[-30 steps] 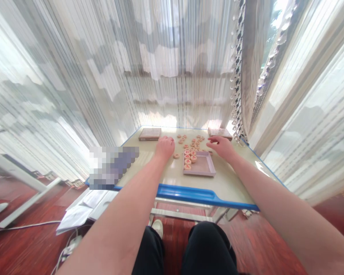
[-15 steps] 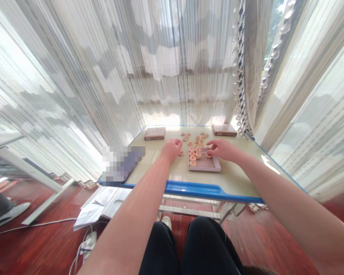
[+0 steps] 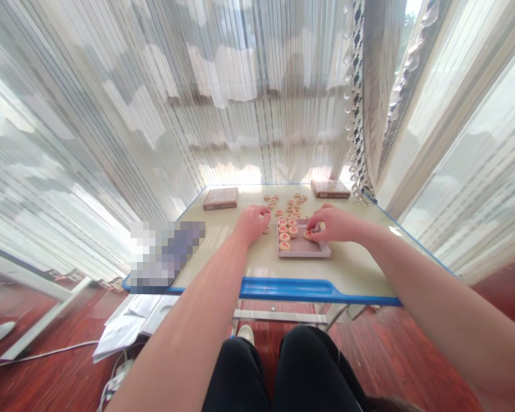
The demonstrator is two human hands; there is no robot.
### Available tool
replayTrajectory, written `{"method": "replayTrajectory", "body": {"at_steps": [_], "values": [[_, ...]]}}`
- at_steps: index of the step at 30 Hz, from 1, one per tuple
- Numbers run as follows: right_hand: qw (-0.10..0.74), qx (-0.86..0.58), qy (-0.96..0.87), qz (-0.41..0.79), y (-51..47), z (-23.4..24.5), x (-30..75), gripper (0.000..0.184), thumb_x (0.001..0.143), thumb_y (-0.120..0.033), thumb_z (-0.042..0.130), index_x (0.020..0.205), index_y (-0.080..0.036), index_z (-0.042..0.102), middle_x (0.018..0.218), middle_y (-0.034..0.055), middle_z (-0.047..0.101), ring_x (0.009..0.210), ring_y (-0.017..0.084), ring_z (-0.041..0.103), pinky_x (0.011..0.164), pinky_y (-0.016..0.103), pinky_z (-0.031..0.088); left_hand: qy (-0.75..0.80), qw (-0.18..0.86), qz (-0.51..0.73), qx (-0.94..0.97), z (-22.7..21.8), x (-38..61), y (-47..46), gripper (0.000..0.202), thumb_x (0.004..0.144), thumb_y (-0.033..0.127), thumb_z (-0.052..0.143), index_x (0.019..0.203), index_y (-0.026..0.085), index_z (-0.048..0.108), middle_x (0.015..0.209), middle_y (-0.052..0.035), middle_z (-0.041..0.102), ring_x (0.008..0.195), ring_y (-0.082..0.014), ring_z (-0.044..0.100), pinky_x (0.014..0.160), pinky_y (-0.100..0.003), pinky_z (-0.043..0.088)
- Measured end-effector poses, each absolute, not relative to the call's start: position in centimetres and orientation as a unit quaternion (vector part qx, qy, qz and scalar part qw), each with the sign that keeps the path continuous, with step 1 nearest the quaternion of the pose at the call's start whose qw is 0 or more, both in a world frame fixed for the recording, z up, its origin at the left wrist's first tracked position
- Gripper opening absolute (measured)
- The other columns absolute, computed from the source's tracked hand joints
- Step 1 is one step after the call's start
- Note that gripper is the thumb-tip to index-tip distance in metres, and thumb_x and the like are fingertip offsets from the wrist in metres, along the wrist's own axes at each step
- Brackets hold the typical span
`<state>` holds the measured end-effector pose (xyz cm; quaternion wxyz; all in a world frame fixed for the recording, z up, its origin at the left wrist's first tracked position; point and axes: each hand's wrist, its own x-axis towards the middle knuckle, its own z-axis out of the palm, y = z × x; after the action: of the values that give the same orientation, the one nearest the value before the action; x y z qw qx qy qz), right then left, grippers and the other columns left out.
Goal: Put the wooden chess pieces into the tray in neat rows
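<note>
Indoors, round pieces (image 3: 279, 213) dot a blue-edged table (image 3: 261, 266) before striped curtains (image 3: 257, 126).

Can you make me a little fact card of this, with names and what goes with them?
Right hand: holding a round piece at the tray's right part
Left hand: beside a loose piece; whether it holds anything is unclear
Tray: shallow, with red-marked pieces in two columns at its left
Beyond the tray: scattered pieces
Far corners: left box, right box
Table: pale top, blue edge
</note>
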<state>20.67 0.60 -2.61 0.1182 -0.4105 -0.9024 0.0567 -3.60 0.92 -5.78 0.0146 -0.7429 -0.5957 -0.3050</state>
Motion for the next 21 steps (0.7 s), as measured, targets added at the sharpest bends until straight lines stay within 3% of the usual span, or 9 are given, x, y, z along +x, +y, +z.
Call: {"method": "replayTrajectory", "body": {"at_steps": [4, 9, 17, 21], "values": [[0.119, -0.384, -0.912, 0.083, 0.4, -2.5, 20.7, 0.021, 0.067, -0.046, 0.063, 0.074, -0.028, 0.073, 0.091, 0.0050, 0.064, 0.094, 0.028, 0.050, 0.084, 0.040, 0.040, -0.581, 0.017, -0.307, -0.754, -5.5, -3.3, 0.3, 0.025, 0.082, 0.029, 0.045, 0.087, 0.020, 0.068, 0.090, -0.0048, 0.062, 0.085, -0.0178, 0.058, 0.082, -0.029, 0.045], [0.091, -0.374, -0.913, 0.138, 0.0, -2.1, 20.5, 0.025, 0.066, -0.042, 0.063, 0.087, -0.030, 0.072, 0.099, 0.0047, 0.062, 0.102, 0.028, 0.047, 0.090, 0.041, 0.038, -0.591, 0.014, -0.303, -0.747, -5.3, -3.4, 0.0, 0.025, 0.082, 0.028, 0.045, 0.087, 0.019, 0.067, 0.088, -0.0056, 0.062, 0.087, -0.0188, 0.057, 0.083, -0.031, 0.045], [0.070, -0.385, -0.905, 0.168, -0.4, -1.4, 20.2, 0.028, 0.068, -0.047, 0.059, 0.086, -0.029, 0.071, 0.091, 0.0039, 0.063, 0.103, 0.027, 0.047, 0.091, 0.039, 0.036, -0.556, 0.020, -0.312, -0.770, -5.1, -2.9, -0.4, 0.026, 0.083, 0.031, 0.045, 0.089, 0.020, 0.068, 0.091, -0.0044, 0.064, 0.093, -0.0195, 0.055, 0.088, -0.032, 0.043], [0.073, -0.406, -0.894, 0.172, 0.2, -1.8, 20.3, 0.029, 0.070, -0.045, 0.057, 0.089, -0.026, 0.070, 0.086, 0.0035, 0.064, 0.098, 0.025, 0.049, 0.085, 0.035, 0.039, -0.542, 0.024, -0.284, -0.791, -5.0, -2.7, -0.5, 0.026, 0.082, 0.029, 0.045, 0.081, 0.020, 0.069, 0.087, -0.0035, 0.067, 0.090, -0.0192, 0.056, 0.085, -0.031, 0.043]]}}
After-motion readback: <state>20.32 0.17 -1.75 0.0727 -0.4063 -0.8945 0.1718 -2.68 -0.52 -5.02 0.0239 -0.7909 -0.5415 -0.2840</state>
